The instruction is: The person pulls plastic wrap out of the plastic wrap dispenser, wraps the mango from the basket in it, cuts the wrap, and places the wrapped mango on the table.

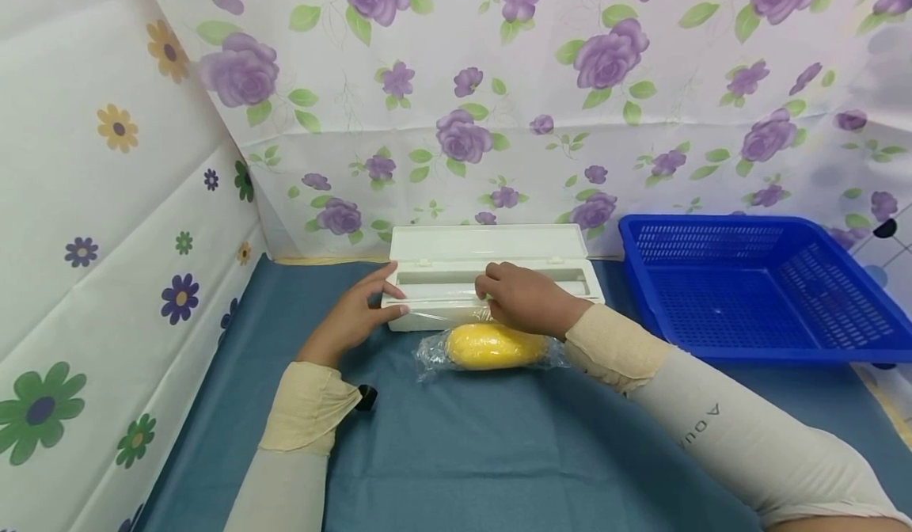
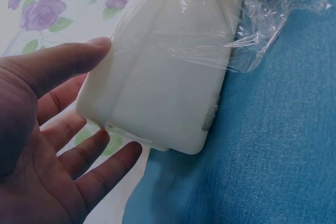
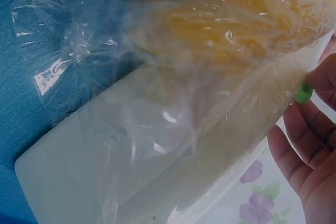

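A long white cling film dispenser (image 1: 435,318) stands at the back of the table, its lid (image 1: 492,241) raised and a pale roll (image 1: 435,289) inside. My left hand (image 1: 349,322) rests at its left end, thumb on the front edge and loosely straight fingers spread along the end. My right hand (image 1: 527,298) is over the middle of the dispenser, pinching a small green slide cutter (image 3: 304,94) between thumb and fingers. Clear film (image 2: 205,45) stretches down the front. Against it lies an oblong yellow object (image 1: 492,347) wrapped in crinkled film.
To the right sits a blue plastic basket (image 1: 748,354) with slotted walls. Blue-green cloth (image 1: 456,445) covers the table. A floral sheet (image 1: 463,176) hangs close behind the dispenser, and another flowered sheet (image 1: 128,279) borders the left side.
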Demonstrator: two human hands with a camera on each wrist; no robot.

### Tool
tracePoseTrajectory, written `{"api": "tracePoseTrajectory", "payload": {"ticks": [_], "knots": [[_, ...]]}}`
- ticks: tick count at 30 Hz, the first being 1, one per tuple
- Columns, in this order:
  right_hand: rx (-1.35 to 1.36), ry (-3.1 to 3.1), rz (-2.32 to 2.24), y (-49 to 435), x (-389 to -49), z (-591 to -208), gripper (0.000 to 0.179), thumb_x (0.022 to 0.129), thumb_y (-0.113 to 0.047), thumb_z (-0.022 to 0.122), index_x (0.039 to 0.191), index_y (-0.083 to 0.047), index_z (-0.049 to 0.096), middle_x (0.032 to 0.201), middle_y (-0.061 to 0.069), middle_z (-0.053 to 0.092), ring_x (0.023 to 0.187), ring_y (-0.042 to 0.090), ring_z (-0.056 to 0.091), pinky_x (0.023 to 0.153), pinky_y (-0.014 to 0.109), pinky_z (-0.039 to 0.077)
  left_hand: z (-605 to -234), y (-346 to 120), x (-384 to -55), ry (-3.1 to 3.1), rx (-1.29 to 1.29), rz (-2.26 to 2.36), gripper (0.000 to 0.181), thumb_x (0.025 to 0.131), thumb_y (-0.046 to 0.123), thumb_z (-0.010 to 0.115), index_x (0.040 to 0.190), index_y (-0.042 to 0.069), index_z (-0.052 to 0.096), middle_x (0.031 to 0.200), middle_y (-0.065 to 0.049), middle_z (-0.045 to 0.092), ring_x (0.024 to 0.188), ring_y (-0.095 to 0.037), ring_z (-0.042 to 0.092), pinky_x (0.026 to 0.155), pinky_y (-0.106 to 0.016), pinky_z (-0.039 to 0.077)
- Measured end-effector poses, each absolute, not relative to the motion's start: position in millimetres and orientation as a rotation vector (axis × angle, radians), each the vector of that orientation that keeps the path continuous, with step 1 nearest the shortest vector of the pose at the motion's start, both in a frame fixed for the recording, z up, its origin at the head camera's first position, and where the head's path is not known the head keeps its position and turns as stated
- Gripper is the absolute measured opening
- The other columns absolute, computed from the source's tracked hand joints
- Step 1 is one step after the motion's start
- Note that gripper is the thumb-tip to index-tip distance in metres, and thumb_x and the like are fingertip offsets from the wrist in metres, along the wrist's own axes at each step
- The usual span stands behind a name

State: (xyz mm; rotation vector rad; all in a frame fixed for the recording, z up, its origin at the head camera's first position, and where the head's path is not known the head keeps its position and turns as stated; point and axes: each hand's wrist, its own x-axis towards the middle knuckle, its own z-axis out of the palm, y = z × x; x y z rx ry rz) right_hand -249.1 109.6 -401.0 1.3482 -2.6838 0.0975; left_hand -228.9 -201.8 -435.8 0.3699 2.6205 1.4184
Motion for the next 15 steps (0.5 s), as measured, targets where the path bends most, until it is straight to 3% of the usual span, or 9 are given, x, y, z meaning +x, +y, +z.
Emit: {"api": "tracePoseTrajectory", "payload": {"ticks": [15], "knots": [[1.362, -2.687, 0.119, 112.4, -248.9, -398.3, 0.015, 0.094, -0.005, 0.061, 0.108, -0.012, 0.063, 0.099, 0.005, 0.061, 0.085, 0.019, 0.059, 0.077, 0.032, 0.055, -436.2, -202.1, -228.5, 2.610, 0.381, 1.430, 0.022, 0.094, 0.024, 0.073, 0.112, 0.011, 0.070, 0.170, 0.002, 0.022, 0.158, -0.031, 0.017, 0.116, -0.057, 0.038]]}}
